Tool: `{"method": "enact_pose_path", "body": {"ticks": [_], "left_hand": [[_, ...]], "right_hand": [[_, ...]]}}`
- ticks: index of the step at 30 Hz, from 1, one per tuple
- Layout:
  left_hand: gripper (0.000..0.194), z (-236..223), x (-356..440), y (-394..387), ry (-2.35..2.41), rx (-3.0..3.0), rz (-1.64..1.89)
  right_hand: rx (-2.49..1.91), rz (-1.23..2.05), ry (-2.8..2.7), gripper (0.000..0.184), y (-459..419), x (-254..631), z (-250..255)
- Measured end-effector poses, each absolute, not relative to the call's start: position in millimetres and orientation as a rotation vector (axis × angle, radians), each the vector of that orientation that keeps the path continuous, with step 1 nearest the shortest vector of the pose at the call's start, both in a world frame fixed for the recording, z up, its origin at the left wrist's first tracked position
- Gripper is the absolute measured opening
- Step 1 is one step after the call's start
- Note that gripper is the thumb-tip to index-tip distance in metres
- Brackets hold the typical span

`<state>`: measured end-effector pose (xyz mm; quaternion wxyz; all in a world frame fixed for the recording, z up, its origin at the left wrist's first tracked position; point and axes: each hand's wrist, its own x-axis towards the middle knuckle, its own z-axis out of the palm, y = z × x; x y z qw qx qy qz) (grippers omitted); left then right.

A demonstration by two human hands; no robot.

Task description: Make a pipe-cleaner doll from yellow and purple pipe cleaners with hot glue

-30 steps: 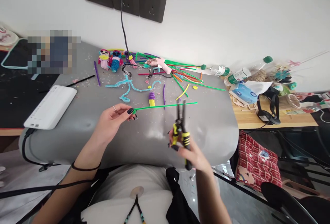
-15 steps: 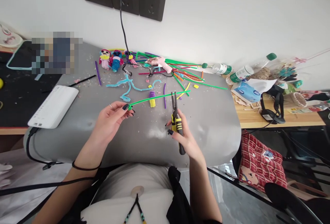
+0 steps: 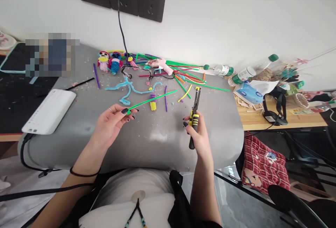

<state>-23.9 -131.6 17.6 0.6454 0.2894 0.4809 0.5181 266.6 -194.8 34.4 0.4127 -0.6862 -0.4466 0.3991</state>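
My left hand (image 3: 111,123) pinches one end of a green pipe cleaner (image 3: 154,99), where a small coil shows at the fingertips. Its free end points up and right over the table. In my right hand (image 3: 201,135) are long-nose pliers (image 3: 194,116) with yellow and black handles, the slim jaws pointing away from me near a small yellow piece (image 3: 197,88). The pliers and the green pipe cleaner are apart. Beneath the pipe cleaner lies a purple and yellow wound piece (image 3: 153,103); a light blue pipe cleaner figure (image 3: 128,85) is beyond my left hand.
A pink glue gun (image 3: 160,65) lies among several coloured pipe cleaners by the wall. Two small dolls (image 3: 114,62) stand at the back left. A white power bank (image 3: 49,112) is on the left; bottles (image 3: 241,75) and a tissue pack (image 3: 250,92) are on the right.
My right hand has moved the pliers right and slightly up, away from the green pipe cleaner. The pipe cleaner's free length looks shorter. The view has shifted slightly.
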Motion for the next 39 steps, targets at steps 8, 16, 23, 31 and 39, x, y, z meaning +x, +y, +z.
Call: {"method": "enact_pose_path", "body": {"ticks": [8,16,23,31,39], "left_hand": [[0.035,20,-22,-134,1.044,0.690,1.149],[0.041,22,-22,-138,1.014,0.647,1.125],[0.037,22,-20,-135,1.034,0.608,1.182],[0.035,24,-14,-132,1.041,0.562,1.221],[0.033,21,-12,-134,1.086,0.628,1.165]], "right_hand": [[-2.504,-0.008,-1.218,0.071,-144,326,14],[-2.551,-0.031,-1.136,0.074,-110,345,-2],[-2.255,0.454,-1.028,0.071,-150,329,27],[-1.360,1.615,-1.201,0.056,-218,270,40],[-1.229,1.625,-1.085,0.055,-215,230,22]]}}
